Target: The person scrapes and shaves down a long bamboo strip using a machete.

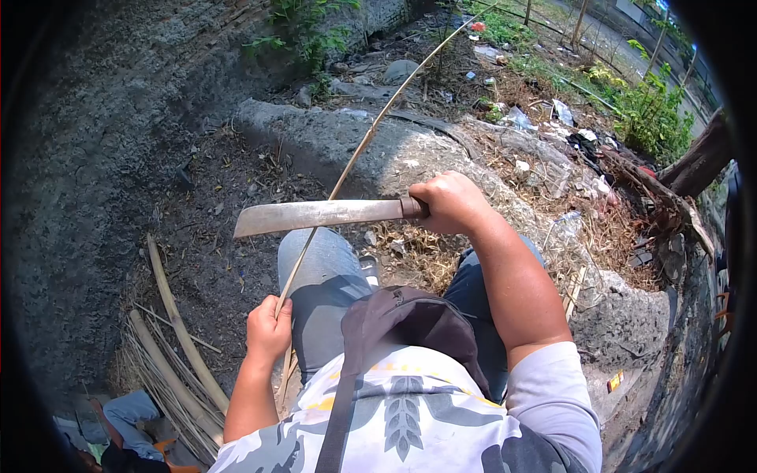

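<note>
A machete (319,216) with a broad, worn metal blade lies level across the view, its tip pointing left. My right hand (452,202) is wrapped round its dark handle. A long thin bamboo strip (364,142) runs from the lower left up to the top of the view. My left hand (269,325) grips this strip near its lower end, beside my left thigh. The blade crosses the strip above my left knee; whether they touch is unclear.
Bamboo pieces (183,323) and thin strips lie on the ground at the lower left, near another person's leg (132,418). A rough wall (71,189) stands at the left. Litter, a tree trunk (700,162) and a concrete block (623,331) are at the right.
</note>
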### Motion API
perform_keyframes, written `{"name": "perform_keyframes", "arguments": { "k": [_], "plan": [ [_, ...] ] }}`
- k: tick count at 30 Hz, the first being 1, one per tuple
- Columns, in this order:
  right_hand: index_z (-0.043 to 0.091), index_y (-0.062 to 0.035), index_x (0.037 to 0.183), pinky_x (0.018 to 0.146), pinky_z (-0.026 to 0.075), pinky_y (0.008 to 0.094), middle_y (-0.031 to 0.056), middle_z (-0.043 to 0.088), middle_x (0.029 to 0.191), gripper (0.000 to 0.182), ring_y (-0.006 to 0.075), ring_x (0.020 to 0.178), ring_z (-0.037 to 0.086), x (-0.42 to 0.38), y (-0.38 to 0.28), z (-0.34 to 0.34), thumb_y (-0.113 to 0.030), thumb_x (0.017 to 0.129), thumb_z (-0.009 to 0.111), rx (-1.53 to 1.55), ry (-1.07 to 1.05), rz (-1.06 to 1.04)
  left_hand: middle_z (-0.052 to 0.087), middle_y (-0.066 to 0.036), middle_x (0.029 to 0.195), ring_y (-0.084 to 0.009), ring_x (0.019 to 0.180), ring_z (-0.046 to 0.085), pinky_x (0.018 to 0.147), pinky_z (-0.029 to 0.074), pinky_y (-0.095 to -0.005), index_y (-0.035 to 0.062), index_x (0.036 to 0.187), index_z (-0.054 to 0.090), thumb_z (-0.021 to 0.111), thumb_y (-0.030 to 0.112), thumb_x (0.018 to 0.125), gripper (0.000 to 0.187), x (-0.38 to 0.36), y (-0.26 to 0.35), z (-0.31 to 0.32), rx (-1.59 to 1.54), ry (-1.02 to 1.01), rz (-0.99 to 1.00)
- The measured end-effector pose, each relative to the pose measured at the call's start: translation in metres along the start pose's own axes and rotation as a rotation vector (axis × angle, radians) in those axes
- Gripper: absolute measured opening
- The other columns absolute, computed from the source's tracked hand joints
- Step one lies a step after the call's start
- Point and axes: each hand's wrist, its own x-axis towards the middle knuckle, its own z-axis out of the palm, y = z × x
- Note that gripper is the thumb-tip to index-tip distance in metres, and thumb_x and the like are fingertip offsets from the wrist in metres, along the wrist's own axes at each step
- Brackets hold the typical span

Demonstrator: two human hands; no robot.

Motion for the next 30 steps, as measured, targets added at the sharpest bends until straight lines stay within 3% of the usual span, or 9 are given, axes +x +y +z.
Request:
{"name": "perform_keyframes", "arguments": {
  "k": [1,5,11,15,19,21,23,28,30],
  "plan": [
    [0.072,-0.0163,0.09,0.078,0.057,0.0516,0.0135,0.074,0.085,0.016,0.0385,0.086,0.072,0.0,0.005,-0.001,-0.019,0.075,0.075,-0.034,0.004,0.019,0.06,-0.02,0.068,-0.0409,0.064,0.061,0.06,0.046,-0.0471,0.0009,0.082,0.058,0.065,0.02,0.103,0.029,-0.002,-0.001,-0.002,0.008,-0.011,0.002],
    [0.075,-0.0133,0.103,0.088,0.057,0.0502,0.0181,0.076,0.098,0.026,0.038,0.099,0.072,0.01,0.05,0.011,-0.016,0.078,0.069,0.258,0.052,0.427,0.06,-0.021,0.068,-0.0432,0.064,0.06,0.06,0.046,-0.0478,0.0006,0.082,0.058,0.066,0.021,0.102,0.03,-0.007,-0.012,-0.005,0.027,-0.03,0.009],
    [0.075,-0.0128,0.102,0.089,0.057,0.0495,0.0169,0.076,0.102,0.026,0.0365,0.103,0.072,0.003,0.024,0.001,-0.016,0.077,0.068,0.184,-0.089,0.351,0.061,-0.023,0.071,-0.0464,0.068,0.062,0.06,0.047,-0.0492,0.0009,0.083,0.058,0.066,0.021,0.102,0.029,-0.011,-0.024,0.006,0.07,-0.039,0.027],
    [0.072,-0.0145,0.093,0.078,0.057,0.0515,0.0163,0.074,0.086,0.019,0.0401,0.086,0.072,0.002,0.003,0.008,-0.02,0.075,0.074,0.048,-0.077,0.04,0.063,-0.023,0.071,-0.0454,0.069,0.064,0.061,0.048,-0.0484,0.0012,0.084,0.06,0.068,0.02,0.101,0.027,-0.012,-0.018,0.009,0.042,-0.04,0.005],
    [0.074,-0.0133,0.094,0.082,0.059,0.0503,0.0146,0.075,0.087,0.019,0.0386,0.09,0.073,0.002,0.006,0.002,-0.02,0.077,0.075,0.009,-0.062,0.067,0.064,-0.022,0.074,-0.0425,0.069,0.065,0.063,0.05,-0.0464,0.0015,0.086,0.062,0.069,0.017,0.099,0.021,-0.013,-0.024,-0.006,0.053,-0.04,0.075],
    [0.077,-0.0135,0.103,0.085,0.058,0.0486,0.0163,0.076,0.094,0.025,0.0371,0.095,0.073,0.007,0.034,0.009,-0.015,0.079,0.072,0.212,-0.007,0.305,0.065,-0.021,0.075,-0.0412,0.07,0.065,0.063,0.05,-0.0456,0.0016,0.086,0.063,0.069,0.016,0.098,0.019,-0.02,-0.029,-0.015,0.062,-0.061,0.105],
    [0.077,-0.0144,0.108,0.086,0.057,0.0488,0.0169,0.076,0.099,0.03,0.0382,0.095,0.072,0.005,0.05,0.005,-0.015,0.08,0.069,0.394,-0.078,0.392,0.065,-0.021,0.076,-0.0404,0.07,0.065,0.064,0.05,-0.0451,0.0015,0.087,0.064,0.069,0.015,0.097,0.018,-0.023,-0.029,-0.022,0.071,-0.109,0.11],
    [0.076,-0.0147,0.105,0.088,0.057,0.0492,0.0166,0.076,0.101,0.028,0.038,0.1,0.072,0.003,0.036,0.009,-0.016,0.078,0.069,0.162,0.014,0.387,0.064,-0.021,0.073,-0.0408,0.068,0.064,0.063,0.049,-0.0444,0.0013,0.085,0.063,0.069,0.017,0.098,0.021,-0.023,-0.04,-0.011,0.036,-0.035,0.066],
    [0.074,-0.0131,0.098,0.081,0.056,0.0508,0.0172,0.075,0.093,0.021,0.0392,0.093,0.072,0.001,0.03,0.01,-0.018,0.077,0.072,0.15,0.003,0.283,0.064,-0.021,0.073,-0.0407,0.067,0.064,0.063,0.049,-0.0442,0.0013,0.085,0.063,0.069,0.017,0.098,0.021,-0.024,-0.04,-0.007,0.03,-0.056,0.055]
  ]
}}
